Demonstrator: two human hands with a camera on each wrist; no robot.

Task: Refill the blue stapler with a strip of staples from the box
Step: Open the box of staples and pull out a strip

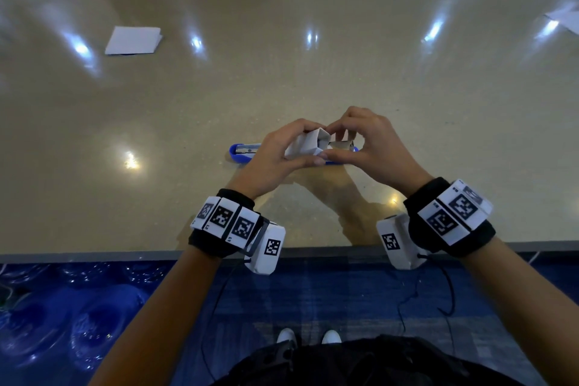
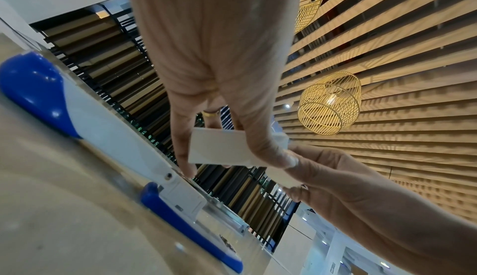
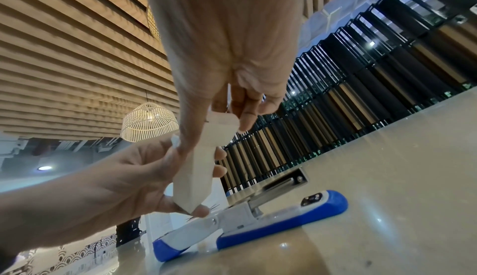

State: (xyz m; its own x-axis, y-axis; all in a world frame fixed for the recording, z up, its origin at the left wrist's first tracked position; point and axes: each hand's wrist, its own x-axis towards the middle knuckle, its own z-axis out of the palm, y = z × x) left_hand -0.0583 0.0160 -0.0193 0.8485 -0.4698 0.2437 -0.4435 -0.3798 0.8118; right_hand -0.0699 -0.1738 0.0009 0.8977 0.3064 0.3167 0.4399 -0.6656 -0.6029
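The blue stapler (image 1: pixel 241 152) lies opened flat on the beige table, its metal staple channel (image 3: pixel 281 185) exposed and its blue base (image 3: pixel 278 222) toward me. Both hands hover just above it. My left hand (image 1: pixel 282 150) grips a small white staple box (image 1: pixel 305 144) between thumb and fingers; the box (image 2: pixel 219 148) also shows in the left wrist view. My right hand (image 1: pixel 360 141) pinches the box's open end (image 3: pixel 223 121) with thumb and fingertips. I cannot see a staple strip; the inside of the box is hidden.
A white folded sheet of paper (image 1: pixel 133 40) lies at the far left of the table (image 1: pixel 313 56). More white paper (image 1: pixel 564 17) sits at the far right edge. The table's front edge (image 1: pixel 94 252) runs just under my wrists.
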